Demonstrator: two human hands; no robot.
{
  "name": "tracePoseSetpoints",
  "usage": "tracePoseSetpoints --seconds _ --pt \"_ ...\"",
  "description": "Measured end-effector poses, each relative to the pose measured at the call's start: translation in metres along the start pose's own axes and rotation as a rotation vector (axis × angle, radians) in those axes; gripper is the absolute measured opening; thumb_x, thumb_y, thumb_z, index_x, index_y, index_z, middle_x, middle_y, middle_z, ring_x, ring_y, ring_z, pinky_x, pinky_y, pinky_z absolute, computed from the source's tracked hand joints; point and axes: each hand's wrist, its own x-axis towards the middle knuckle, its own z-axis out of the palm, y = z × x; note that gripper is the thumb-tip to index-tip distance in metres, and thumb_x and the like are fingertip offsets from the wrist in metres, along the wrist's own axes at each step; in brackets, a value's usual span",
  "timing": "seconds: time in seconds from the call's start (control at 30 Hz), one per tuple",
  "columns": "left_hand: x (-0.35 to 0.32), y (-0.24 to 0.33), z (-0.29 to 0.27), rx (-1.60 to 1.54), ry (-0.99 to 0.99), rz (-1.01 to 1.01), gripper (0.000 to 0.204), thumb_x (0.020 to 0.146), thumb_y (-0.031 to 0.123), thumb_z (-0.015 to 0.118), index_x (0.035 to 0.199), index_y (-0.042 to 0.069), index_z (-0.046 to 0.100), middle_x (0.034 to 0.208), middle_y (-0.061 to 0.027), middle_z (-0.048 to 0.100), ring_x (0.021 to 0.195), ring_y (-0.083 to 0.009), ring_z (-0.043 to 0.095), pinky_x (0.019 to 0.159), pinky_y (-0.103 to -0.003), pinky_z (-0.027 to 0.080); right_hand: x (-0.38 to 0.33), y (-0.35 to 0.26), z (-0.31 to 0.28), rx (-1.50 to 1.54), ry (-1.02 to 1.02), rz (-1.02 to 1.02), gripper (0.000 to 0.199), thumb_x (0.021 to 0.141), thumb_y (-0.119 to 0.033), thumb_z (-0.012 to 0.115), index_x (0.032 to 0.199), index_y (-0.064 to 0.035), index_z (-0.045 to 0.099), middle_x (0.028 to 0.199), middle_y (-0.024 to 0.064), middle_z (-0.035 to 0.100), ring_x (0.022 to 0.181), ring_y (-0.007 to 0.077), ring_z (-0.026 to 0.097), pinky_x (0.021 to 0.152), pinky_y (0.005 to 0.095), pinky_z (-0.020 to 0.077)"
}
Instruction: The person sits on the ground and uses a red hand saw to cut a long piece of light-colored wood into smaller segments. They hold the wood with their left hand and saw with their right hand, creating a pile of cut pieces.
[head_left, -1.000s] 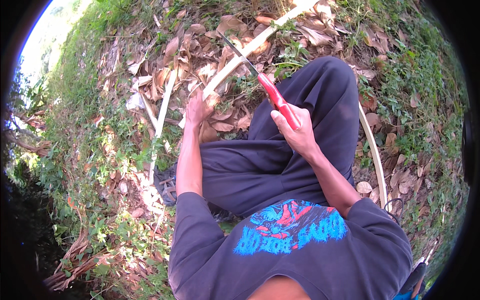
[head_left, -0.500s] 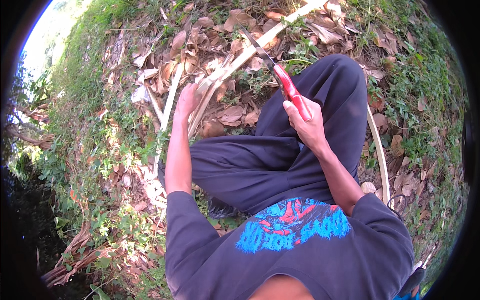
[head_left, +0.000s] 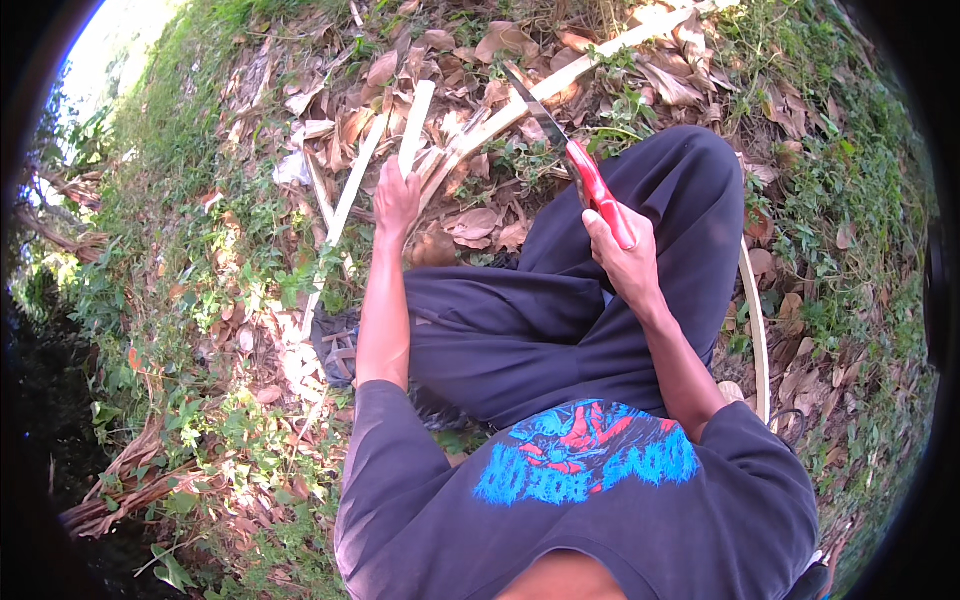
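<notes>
My left hand (head_left: 397, 198) is closed round the lower end of a short, pale, flat strip of wood (head_left: 416, 122), which points away from me over the dry leaves. Up and to the right of my lap, my right hand (head_left: 625, 252) grips the red handle of what looks like a pruning saw (head_left: 594, 182). Its narrow dark blade slants up and left, its tip near a long pale strip (head_left: 560, 78) on the ground. That long strip and the blade are apart from my left hand.
I sit with legs folded in dark trousers (head_left: 500, 310). More pale strips (head_left: 352, 190) lie left of my left hand, and a long curved one (head_left: 755, 320) lies beyond my right knee. Brown leaves (head_left: 472, 225) and green plants cover the ground; dry fibrous stalks (head_left: 115, 480) lie at the left.
My left hand has shifted slightly right, and the short pale strip in it now stands out apart from the long one. My right hand and the saw have moved slightly right and nearer me.
</notes>
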Motion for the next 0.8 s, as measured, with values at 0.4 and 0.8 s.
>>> tracePoseSetpoints --seconds 0.4,0.8 --pt "-0.013 -0.034 0.026 -0.108 -0.213 -0.032 0.05 0.072 0.02 0.084 0.115 0.004 0.063 0.102 -0.0216 0.068 0.099 -0.0385 0.066 0.086 -0.044 0.051 -0.009 0.004 0.002 -0.021 -0.004 -0.03 0.028 0.095 -0.016 0.064 0.073 -0.002 0.053 0.06 -0.0053 0.046 0.057 0.0023 0.037 0.05 0.0237 0.0327" --pt "-0.019 -0.037 0.041 -0.072 -0.127 0.109 0.043 0.081 0.017 0.073 0.121 0.007 0.062 0.1 -0.0178 0.067 0.099 -0.0378 0.063 0.085 -0.046 0.05 -0.017 -0.008 0.009 0.016 -0.032 0.018 0.027 0.096 -0.018 0.064 0.074 -0.004 0.054 0.06 -0.0054 0.048 0.052 0.0016 0.042 0.047 0.0224 0.0349"
